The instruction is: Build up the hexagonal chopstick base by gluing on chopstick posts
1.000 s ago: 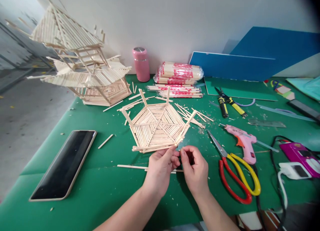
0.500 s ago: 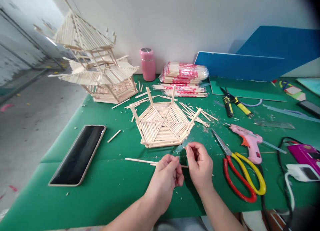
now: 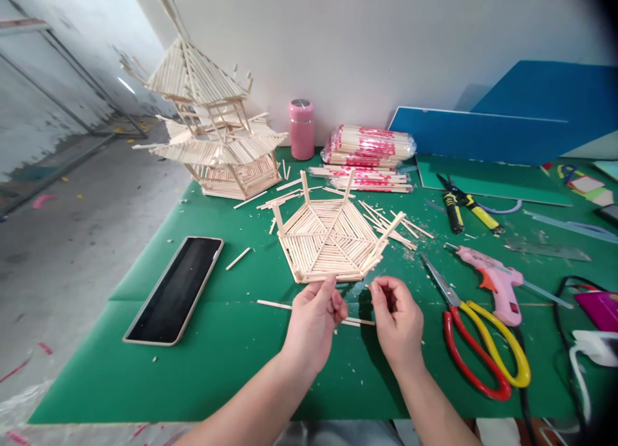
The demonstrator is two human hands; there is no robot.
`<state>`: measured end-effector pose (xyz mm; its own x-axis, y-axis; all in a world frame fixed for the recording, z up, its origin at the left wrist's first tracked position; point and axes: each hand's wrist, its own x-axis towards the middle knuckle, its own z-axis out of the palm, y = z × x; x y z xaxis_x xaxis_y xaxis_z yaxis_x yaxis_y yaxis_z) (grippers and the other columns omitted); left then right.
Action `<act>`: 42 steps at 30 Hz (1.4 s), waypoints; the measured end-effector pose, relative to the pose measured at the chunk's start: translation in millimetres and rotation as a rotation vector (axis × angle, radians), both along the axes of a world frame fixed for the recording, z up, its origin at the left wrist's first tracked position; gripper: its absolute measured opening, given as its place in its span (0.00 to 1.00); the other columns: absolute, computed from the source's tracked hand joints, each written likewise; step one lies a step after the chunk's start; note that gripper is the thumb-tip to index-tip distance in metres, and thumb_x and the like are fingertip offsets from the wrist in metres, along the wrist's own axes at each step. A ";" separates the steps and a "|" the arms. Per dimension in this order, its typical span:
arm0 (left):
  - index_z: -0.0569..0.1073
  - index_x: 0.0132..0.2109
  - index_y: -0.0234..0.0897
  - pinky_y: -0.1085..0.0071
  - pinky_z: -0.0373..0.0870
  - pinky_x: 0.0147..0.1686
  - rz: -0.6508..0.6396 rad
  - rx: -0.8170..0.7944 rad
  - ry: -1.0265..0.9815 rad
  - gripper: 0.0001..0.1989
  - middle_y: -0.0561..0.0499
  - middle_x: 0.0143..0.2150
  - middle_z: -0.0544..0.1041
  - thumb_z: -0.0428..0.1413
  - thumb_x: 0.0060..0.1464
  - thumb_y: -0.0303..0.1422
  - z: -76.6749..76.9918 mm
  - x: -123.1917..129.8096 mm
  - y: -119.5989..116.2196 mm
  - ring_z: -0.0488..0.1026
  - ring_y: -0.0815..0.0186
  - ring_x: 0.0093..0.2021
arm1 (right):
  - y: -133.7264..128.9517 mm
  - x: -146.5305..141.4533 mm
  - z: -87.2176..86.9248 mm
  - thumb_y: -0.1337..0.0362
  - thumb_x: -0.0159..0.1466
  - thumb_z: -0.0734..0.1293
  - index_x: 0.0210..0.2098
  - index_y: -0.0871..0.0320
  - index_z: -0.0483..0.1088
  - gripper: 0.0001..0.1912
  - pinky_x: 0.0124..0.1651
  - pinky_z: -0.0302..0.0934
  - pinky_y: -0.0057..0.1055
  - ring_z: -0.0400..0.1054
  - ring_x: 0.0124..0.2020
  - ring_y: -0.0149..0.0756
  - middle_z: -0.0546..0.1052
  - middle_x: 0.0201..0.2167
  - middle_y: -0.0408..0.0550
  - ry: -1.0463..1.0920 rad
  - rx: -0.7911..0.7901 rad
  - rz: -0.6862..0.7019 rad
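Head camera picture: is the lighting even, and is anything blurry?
Head view: mostly soft light, with glints on the plastic wrap and a shadow on the table by the right hand; same head view: the floor at left looks smeared, and the top right corner goes black.

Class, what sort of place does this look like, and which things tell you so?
Probably a simple craft workspace: a glue gun, large scissors and packs of sticks lie near a stick-built pagoda model.

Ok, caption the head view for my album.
Left hand and right hand near a hexagonal pale wooden stick frame on a green tabletop.
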<state>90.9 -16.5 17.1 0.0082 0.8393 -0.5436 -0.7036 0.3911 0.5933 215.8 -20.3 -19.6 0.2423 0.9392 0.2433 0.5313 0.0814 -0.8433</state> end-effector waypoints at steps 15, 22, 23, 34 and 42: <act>0.68 0.24 0.31 0.77 0.58 0.21 0.023 -0.007 -0.008 0.10 0.57 0.17 0.65 0.60 0.44 0.33 -2.8 -1.5 3.2 0.63 0.75 0.18 | -2.1 -6.3 5.8 0.64 0.59 0.61 0.33 0.58 0.67 0.05 0.32 0.62 0.29 0.67 0.27 0.33 0.73 0.27 0.47 -0.110 0.069 0.075; 0.71 0.28 0.30 0.77 0.59 0.22 -0.078 -0.059 0.001 0.09 0.56 0.18 0.66 0.60 0.43 0.33 4.2 -9.6 -7.8 0.63 0.75 0.19 | -14.0 -24.2 18.1 0.64 0.59 0.62 0.35 0.57 0.71 0.07 0.33 0.63 0.29 0.68 0.30 0.34 0.74 0.30 0.47 0.211 -0.138 0.238; 0.72 0.30 0.30 0.77 0.59 0.23 -0.101 -0.075 0.030 0.09 0.56 0.18 0.67 0.60 0.43 0.33 5.3 -13.0 -12.3 0.63 0.75 0.19 | -15.2 -27.6 20.3 0.62 0.59 0.63 0.35 0.57 0.71 0.08 0.30 0.62 0.28 0.67 0.27 0.32 0.74 0.28 0.46 0.331 -0.240 0.231; 0.74 0.37 0.39 0.74 0.63 0.30 0.019 0.382 1.050 0.10 0.52 0.30 0.71 0.59 0.43 0.30 10.4 -73.6 -11.2 0.67 0.69 0.29 | 3.9 -59.3 36.7 0.60 0.48 0.71 0.28 0.62 0.72 0.12 0.15 0.40 0.18 0.50 0.13 0.16 0.72 0.19 0.43 1.233 -0.732 0.080; 0.78 0.35 0.40 0.74 0.64 0.37 -0.215 0.573 1.141 0.08 0.47 0.38 0.75 0.56 0.46 0.27 10.5 -77.5 13.1 0.71 0.63 0.38 | 10.9 -70.1 32.3 0.61 0.49 0.71 0.26 0.63 0.70 0.11 0.15 0.40 0.18 0.50 0.13 0.16 0.71 0.18 0.41 1.239 -0.676 0.083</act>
